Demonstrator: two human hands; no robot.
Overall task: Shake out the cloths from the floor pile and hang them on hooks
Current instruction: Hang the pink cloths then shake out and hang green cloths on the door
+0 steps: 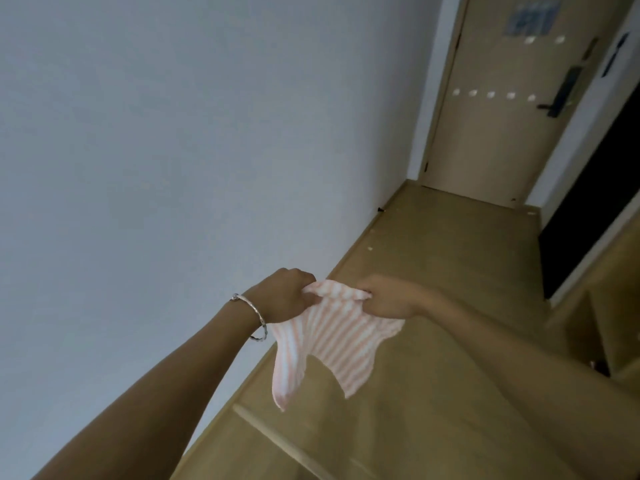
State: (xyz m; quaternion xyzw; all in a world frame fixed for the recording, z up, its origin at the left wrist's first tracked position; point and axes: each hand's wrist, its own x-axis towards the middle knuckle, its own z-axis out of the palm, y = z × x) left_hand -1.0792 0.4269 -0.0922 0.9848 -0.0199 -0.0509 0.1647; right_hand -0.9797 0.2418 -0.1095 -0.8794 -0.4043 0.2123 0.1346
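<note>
A pink and white striped cloth (332, 337) hangs in the air above the floor, held by its top edge. My left hand (285, 294), with a silver bangle on the wrist, grips the cloth's left corner. My right hand (388, 296) grips the right corner. The cloth droops below both hands in two uneven points. A row of small white hooks (491, 95) runs across the beige door at the far end, with two more above it. The floor pile is out of view.
A plain grey wall (173, 150) fills the left. The wooden floor (450, 271) runs ahead to the closed door (502, 133) with its dark handle. A dark opening (595, 220) and wooden furniture (595, 323) line the right side.
</note>
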